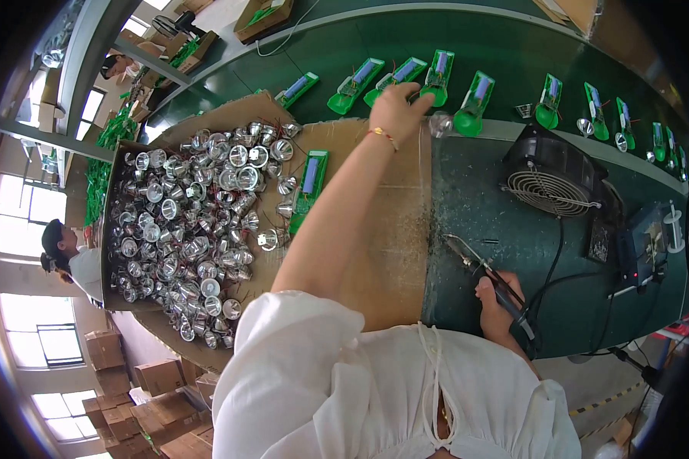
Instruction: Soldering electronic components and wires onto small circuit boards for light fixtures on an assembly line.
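My left hand [396,115] stretches far forward over the belt, its thumb and fingers apart and partly bent. Under and beside it lie green plastic lamp housings, one [439,73] just past its thumb, each with a blue battery cell. Whether the fingertips touch a housing is hard to see. A silver reflector cup [441,124] sits right of that wrist. My right hand [501,301] is closed round the dark handle of a soldering iron [511,302], its metal end pointing forward and left above the green bench. Left of my left forearm, another green housing [311,183] lies on the cardboard.
A cardboard box [115,229] heaped with silver reflector cups [195,222] stands at left. A black fan [551,180] and a soldering station [639,249] with cables are at right. More housings line the belt [513,69]. Two people sit farther off at left.
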{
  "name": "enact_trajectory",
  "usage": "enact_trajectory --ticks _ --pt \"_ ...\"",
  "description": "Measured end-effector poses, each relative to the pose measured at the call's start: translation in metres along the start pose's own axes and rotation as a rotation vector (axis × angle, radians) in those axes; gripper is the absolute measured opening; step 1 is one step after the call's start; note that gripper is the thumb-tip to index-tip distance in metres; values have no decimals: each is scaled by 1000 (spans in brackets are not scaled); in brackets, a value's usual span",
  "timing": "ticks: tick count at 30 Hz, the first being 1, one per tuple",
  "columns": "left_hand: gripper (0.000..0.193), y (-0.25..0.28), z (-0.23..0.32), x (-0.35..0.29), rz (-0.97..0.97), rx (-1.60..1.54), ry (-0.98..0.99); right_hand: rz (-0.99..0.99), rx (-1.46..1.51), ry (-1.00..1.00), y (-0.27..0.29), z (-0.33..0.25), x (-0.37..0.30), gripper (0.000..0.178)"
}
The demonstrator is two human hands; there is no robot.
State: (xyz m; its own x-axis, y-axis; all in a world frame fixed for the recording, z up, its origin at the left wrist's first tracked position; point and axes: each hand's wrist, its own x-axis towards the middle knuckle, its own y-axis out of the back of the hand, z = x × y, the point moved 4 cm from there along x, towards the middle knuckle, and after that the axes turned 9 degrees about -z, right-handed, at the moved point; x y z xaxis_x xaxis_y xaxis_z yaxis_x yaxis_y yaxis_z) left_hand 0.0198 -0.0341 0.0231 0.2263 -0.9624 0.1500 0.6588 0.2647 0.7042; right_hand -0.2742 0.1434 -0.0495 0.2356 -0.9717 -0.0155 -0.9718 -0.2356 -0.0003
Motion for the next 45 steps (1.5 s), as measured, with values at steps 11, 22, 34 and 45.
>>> enact_trajectory --ticks 11,22,34,45 --pt "43 83 -85 -101 -244 694 90 -37 6 33 -6 -6 4 14" --pt "35 31 15 -169 -16 339 -73 54 -30 52 -9 -2 4 16" --pt "18 75 -100 -318 337 -1253 893 9 -17 98 -12 -7 4 13" --pt "17 85 -111 -279 360 -965 668 1 -27 48 -17 -20 -12 15"
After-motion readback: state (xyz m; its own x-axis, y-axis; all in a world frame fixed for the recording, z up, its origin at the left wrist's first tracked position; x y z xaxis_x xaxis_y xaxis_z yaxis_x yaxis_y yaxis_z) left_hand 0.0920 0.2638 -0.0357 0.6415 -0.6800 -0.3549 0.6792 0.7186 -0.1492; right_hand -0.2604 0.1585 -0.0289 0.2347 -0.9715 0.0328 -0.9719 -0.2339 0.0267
